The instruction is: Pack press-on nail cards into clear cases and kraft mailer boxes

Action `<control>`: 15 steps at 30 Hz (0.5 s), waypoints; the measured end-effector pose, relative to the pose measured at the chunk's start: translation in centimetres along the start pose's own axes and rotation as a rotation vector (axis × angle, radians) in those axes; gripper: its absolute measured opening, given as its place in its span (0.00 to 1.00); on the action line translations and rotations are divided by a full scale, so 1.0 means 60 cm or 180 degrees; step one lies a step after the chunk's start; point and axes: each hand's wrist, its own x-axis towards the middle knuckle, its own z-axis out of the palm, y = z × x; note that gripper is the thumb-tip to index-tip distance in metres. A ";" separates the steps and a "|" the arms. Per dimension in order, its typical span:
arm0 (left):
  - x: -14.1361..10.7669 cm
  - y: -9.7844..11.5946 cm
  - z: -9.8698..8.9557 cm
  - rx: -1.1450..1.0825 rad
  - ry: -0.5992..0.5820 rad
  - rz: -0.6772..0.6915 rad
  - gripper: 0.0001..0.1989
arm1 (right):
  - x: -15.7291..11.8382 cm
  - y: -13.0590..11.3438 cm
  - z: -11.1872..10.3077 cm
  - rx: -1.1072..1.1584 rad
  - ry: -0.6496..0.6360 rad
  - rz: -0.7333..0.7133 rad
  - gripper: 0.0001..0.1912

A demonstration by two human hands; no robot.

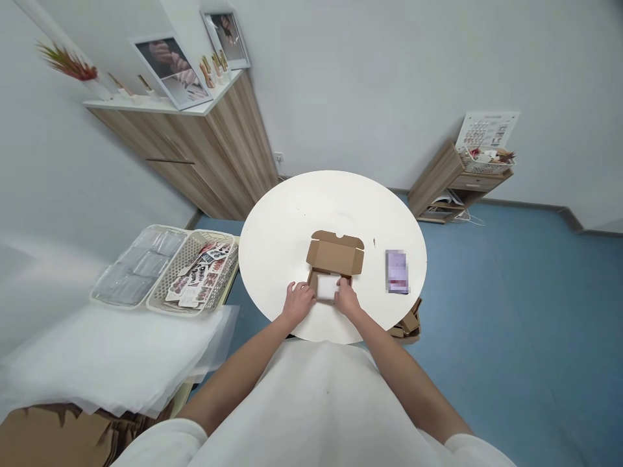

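Note:
A small brown cardboard mailer box lies on the round white table, its lid folded back away from me. Inside it is a flat white piece, possibly foam or wrapping; its material is not clear. My left hand grips the box's left wall, thumb side toward the opening. My right hand reaches over the right wall, its fingers curled closed at the right end of the white piece. Its fingertips are partly hidden. Farther right on the table lies a purple, blurred-out object, apart from both hands.
At left, one white basket holds printed cards, another clear plastic packets. White translucent sheets cover flat brown cardboard. More cardboard sits below the table's right edge. A wooden cabinet and small shelf stand behind.

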 end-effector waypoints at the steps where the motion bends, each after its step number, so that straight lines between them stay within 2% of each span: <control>1: -0.001 -0.001 0.000 0.0021 -0.0008 -0.0005 0.08 | 0.000 -0.007 0.002 -0.0123 -0.0034 0.0049 0.13; 5: -0.004 -0.002 0.002 0.0017 -0.0012 -0.0017 0.09 | -0.009 -0.020 0.003 -0.0363 0.0005 -0.0015 0.11; 11: -0.004 -0.002 0.005 0.0044 0.0030 -0.0007 0.09 | -0.022 -0.020 0.002 -0.0747 0.0031 -0.0416 0.10; 15: -0.005 -0.002 0.004 -0.0045 0.0043 -0.0044 0.08 | -0.013 -0.018 0.008 -0.0757 -0.0049 -0.0393 0.09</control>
